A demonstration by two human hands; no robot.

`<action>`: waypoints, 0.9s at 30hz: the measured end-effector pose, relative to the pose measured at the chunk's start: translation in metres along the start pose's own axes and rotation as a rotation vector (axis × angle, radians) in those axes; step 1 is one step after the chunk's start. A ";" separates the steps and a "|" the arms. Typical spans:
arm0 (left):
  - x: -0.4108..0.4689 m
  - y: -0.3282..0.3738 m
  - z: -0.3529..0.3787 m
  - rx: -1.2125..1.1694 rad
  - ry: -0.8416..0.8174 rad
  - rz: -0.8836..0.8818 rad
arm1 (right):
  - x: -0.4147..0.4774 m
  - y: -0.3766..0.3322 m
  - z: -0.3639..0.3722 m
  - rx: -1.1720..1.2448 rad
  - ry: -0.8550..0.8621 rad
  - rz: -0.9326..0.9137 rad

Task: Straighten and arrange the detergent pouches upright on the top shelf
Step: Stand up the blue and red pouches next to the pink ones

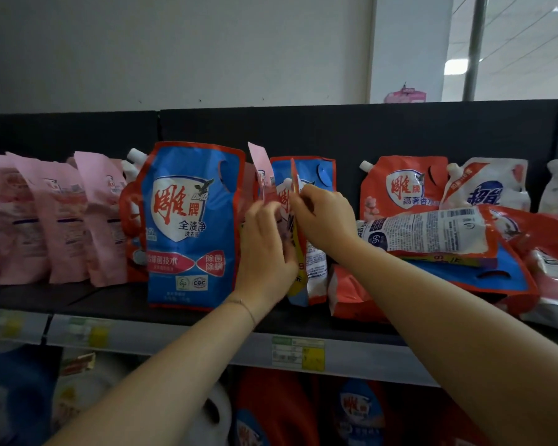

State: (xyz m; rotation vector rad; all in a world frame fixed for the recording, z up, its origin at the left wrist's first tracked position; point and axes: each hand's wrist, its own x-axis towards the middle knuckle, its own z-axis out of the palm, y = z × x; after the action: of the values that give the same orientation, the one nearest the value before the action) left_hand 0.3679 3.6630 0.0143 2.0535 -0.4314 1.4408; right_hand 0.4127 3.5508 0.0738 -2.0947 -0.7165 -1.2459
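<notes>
Head view: right hand grip pinched closed on the upper edge of a thin pouch, which stands edge-on mid top shelf. Left hand is blurred against the pouch's left side; grip state cannot be told. Large blue pouch stands upright just left. Flat pouches are piled at right.

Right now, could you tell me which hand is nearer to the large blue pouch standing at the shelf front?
Left. The left hand lies just right of the large blue pouch; the right hand is farther right, pinching the edge-on pouch.
</notes>
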 end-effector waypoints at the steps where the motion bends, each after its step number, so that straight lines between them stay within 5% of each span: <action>1: -0.005 0.000 0.002 0.070 -0.011 0.036 | -0.003 0.002 -0.004 -0.019 -0.014 0.009; 7: -0.013 0.018 0.017 0.205 -0.104 0.272 | -0.013 0.026 -0.034 -0.203 -0.109 0.005; 12: -0.008 0.045 0.038 -0.001 -0.281 0.212 | -0.013 0.058 -0.067 -0.477 -0.355 0.064; 15: -0.007 0.060 0.051 0.020 -0.444 0.193 | -0.012 0.080 -0.081 -0.813 -0.590 0.123; 18: -0.008 0.062 0.066 0.078 -0.608 0.086 | -0.012 0.096 -0.085 -0.875 -0.698 0.258; 21: -0.007 0.054 0.075 -0.027 -0.691 -0.052 | -0.012 0.098 -0.084 -0.854 -0.722 0.306; 27: -0.007 0.057 0.070 0.073 -0.753 0.005 | -0.016 0.089 -0.085 -0.821 -0.607 0.260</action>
State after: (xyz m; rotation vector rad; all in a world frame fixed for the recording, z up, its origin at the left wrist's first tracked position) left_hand 0.3849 3.5746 0.0062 2.6090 -0.6791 0.6370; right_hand 0.4197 3.4269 0.0728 -3.1830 -0.1237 -0.8099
